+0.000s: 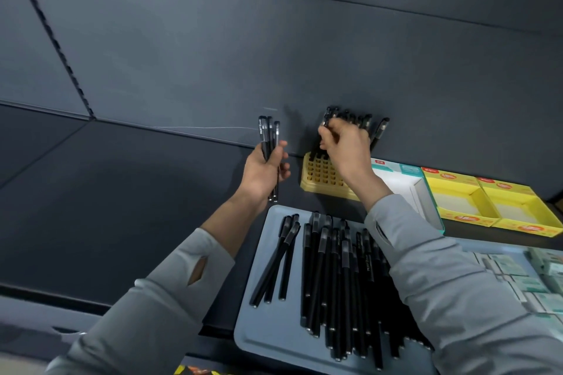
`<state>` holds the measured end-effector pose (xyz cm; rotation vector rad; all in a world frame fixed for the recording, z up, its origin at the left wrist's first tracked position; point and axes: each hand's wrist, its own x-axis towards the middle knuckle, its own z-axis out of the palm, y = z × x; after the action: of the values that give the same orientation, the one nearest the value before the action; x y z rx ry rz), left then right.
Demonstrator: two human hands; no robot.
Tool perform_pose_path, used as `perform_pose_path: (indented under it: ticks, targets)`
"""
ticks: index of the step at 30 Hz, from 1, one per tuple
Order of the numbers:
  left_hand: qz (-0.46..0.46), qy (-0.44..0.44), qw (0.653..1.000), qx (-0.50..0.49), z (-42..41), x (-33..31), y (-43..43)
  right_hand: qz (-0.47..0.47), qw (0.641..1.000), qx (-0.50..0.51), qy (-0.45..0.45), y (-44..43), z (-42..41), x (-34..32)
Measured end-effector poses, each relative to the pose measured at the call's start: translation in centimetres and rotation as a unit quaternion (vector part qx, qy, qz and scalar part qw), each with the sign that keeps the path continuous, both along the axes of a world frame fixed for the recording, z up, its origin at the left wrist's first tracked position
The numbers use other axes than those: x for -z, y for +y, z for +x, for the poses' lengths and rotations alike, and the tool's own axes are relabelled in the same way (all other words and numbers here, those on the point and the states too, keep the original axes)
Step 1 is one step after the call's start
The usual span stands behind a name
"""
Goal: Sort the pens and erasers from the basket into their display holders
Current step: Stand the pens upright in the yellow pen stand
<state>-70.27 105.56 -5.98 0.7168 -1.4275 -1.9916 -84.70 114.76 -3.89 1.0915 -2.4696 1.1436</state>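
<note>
Basket pens [316,268] and left grip's [263,170] pens [269,134] bear blurred lettering

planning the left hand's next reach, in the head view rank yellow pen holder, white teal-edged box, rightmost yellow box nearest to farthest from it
1. yellow pen holder: just right of the left hand, by the wall.
2. white teal-edged box: next along, right of the holder.
3. rightmost yellow box: far right end of the row.

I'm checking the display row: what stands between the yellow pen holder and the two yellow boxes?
In the head view, an open white box with teal edges stands between the yellow pen holder and the yellow boxes.
</note>
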Motion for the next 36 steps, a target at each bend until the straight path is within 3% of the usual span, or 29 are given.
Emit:
perform_pose_path:
  ticks: [6,13,19,23,25,28,36]
  targets:
    - [-0.004,0.039,0.998,0.052,0.2,-0.1,0.7,-0.018,1.0,-0.005,0.0,0.1,0.1,-0.2]
    - [-0.003,0.064,0.995,0.077,-0.9,-0.7,1.6,-0.154,0.987,-0.015,-0.044,1.4,1.5,-1.5]
    - [-0.021,0.052,0.995,0.082,-1.7,-0.7,2.5,-0.085,0.984,-0.104,-0.121,0.9,2.0,-2.6]
    - [-0.011,0.027,0.997,0.066,-1.4,-0.4,1.9,-0.144,0.973,-0.077,-0.164,1.6,0.6,-3.2]
    - [-0.009,0.013,0.999,0.046,-1.0,-0.4,1.5,-0.196,0.97,-0.033,-0.141,2.2,-0.4,-3.3]
    - [-0.035,-0.016,0.999,0.017,-0.5,-0.2,1.0,-0.203,0.976,0.025,-0.071,2.8,-1.4,-3.1]
    - [-0.05,-0.032,0.998,0.023,-0.4,-0.4,0.9,-0.181,0.983,0.009,-0.036,1.8,-1.2,-1.9]
